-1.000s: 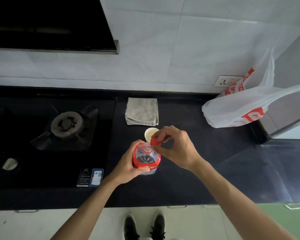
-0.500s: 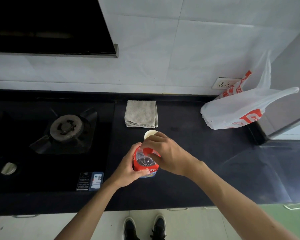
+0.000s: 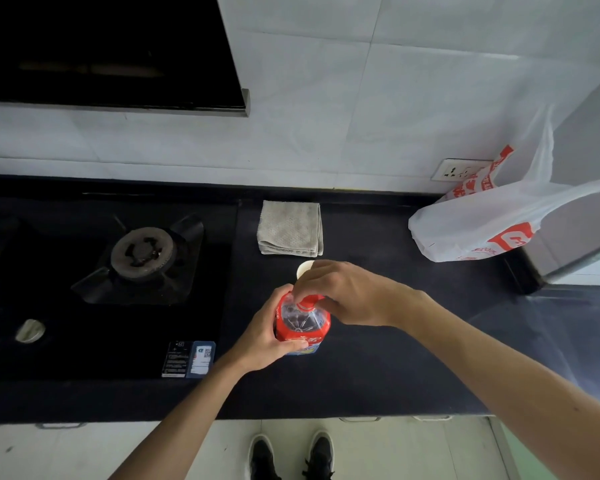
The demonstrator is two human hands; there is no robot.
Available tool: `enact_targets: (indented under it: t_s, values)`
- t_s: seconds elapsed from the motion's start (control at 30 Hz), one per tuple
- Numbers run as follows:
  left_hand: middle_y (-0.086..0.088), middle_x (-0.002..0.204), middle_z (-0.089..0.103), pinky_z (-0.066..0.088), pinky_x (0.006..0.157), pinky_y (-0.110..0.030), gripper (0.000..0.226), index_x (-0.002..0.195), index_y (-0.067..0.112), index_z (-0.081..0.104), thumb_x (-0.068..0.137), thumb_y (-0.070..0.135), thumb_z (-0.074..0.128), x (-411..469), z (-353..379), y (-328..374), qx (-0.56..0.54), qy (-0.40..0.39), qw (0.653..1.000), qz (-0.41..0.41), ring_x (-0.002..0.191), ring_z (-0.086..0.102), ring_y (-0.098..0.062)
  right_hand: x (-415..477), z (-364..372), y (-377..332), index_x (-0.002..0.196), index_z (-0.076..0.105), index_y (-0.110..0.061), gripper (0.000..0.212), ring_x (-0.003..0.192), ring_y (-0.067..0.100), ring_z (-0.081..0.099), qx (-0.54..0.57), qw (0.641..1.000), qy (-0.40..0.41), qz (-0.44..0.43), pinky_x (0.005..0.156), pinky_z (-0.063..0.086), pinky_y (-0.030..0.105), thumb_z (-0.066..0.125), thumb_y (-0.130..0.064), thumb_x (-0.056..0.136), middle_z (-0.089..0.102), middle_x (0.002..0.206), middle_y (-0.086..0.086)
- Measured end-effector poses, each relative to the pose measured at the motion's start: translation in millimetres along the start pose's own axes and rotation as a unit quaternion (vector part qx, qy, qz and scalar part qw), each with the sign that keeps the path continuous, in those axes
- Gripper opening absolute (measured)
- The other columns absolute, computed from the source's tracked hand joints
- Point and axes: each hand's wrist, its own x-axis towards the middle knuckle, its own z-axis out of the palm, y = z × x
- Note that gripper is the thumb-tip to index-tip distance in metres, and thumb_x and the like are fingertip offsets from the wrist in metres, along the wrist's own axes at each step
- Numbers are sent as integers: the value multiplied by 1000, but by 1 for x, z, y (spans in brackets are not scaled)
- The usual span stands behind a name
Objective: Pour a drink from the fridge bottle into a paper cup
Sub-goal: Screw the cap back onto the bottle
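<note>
A clear plastic bottle (image 3: 300,322) with a red label stands upright on the black counter (image 3: 378,368). My left hand (image 3: 265,336) wraps around its left side. My right hand (image 3: 340,294) is cupped over the bottle's top, fingers closed on the red cap (image 3: 309,301), which shows only in part. Just behind my right hand, a white paper cup (image 3: 303,269) stands on the counter; only a sliver of its rim is visible.
A folded grey cloth (image 3: 290,228) lies behind the cup. A white and red plastic bag (image 3: 478,225) sits at the right by a wall socket (image 3: 459,169). A gas hob (image 3: 142,254) with knobs (image 3: 30,330) fills the left. A range hood (image 3: 111,53) hangs above.
My right hand held the red cap lifted beside the bottle's mouth one second ago; it has come down over the bottle's top. The left hand has kept its grip on the bottle.
</note>
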Motion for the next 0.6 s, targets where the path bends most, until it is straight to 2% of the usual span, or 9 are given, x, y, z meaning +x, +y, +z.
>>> enact_targets:
  t_s: [0.13,0.27,0.33,0.43,0.5,0.6]
  values:
    - [10,133,54,56,96,-31,92,143,34,33,72,18,88,0,0,1,-3,1,1000,-1,126,56,-11,6,3,-1,111,69,-12,22,99,19,58,-57,998,-16,-22,85,51,28,70,-13,89,70,108,-1]
    - [10,134,53,55,98,-33,92,143,34,33,72,16,88,-1,0,0,-6,4,1000,3,126,55,-12,2,4,1,110,69,-13,23,87,13,60,-17,999,12,41,72,37,11,69,-25,91,67,101,0]
    - [14,134,51,55,97,-31,91,139,44,33,72,15,87,-1,0,1,-4,5,1000,5,127,54,-12,4,9,-1,101,68,-9,26,72,16,60,-28,996,39,70,62,37,16,71,-33,89,66,90,2]
    - [23,130,51,54,95,-26,90,132,57,33,73,14,86,-1,0,3,-1,3,1000,6,127,53,-9,9,22,-6,81,61,-8,34,50,18,46,-97,987,90,96,46,38,29,73,-39,84,57,65,0]
    - [25,128,51,54,94,-25,90,130,60,34,73,14,86,-1,0,3,1,5,1000,6,127,53,-7,12,27,-8,80,60,-7,38,45,20,44,-138,977,109,121,42,40,30,71,-44,83,56,59,1]
    - [24,130,51,54,95,-24,90,130,60,34,73,14,87,-1,0,3,-5,7,1000,4,127,53,-7,16,30,-10,81,60,-8,37,45,22,49,-164,970,109,144,44,33,27,69,-44,83,57,57,1]
